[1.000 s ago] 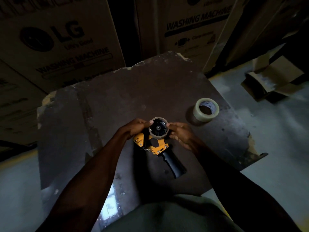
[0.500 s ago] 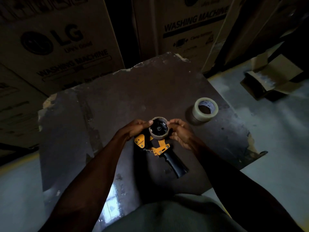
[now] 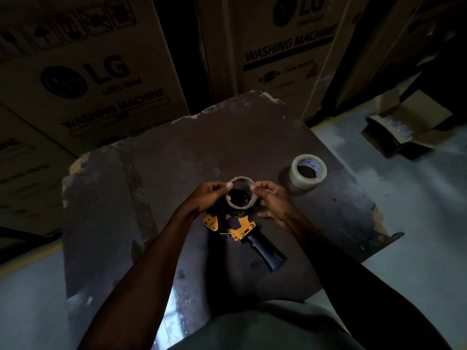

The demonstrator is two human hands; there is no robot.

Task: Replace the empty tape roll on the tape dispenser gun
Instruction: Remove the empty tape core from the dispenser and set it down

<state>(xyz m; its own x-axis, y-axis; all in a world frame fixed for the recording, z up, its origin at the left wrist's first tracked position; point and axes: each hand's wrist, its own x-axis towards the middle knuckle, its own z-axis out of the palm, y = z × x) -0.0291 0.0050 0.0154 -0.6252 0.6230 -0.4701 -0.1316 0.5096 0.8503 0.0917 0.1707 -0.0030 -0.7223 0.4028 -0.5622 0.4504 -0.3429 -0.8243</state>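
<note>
Nearest the camera: person's torso in a dull green garment (image 3: pixel 265 327), both forearms reaching forward over a dark, worn table (image 3: pixel 151 173) with chipped edges.

Tape dispenser gun (image 3: pixel 242 229) lies on the table between the arms, black handle (image 3: pixel 265 252) pointing back-right toward the person, orange frame ahead of it, black hub at the far end.

Empty tape roll (image 3: pixel 241 192), a thin cardboard ring, sits over the hub, tilted, far edge raised. Can't tell if it's fully clear of the hub or partly seated.

Left hand (image 3: pixel 207 195) pinches the ring's left rim, thumb on the top edge, fingers closed on it. Right hand (image 3: pixel 271 200) pinches the right rim with thumb and forefinger, other fingers curled loosely under. Both hands clamped on the ring, neither on the gun's handle.

New tape roll (image 3: pixel 307 171), clear tape on a printed core, lies flat on the table to the right and beyond the hands, well apart from the gun, near the table's right edge.

Beyond the table: tall cardboard boxes (image 3: pixel 96 79) printed "LG" and "WASHING MACHINE", a dark gap between them. Far right, on the grey floor (image 3: pixel 404 223), an open cardboard carton (image 3: pixel 404 127). Lighting is dim, fine detail lost.
</note>
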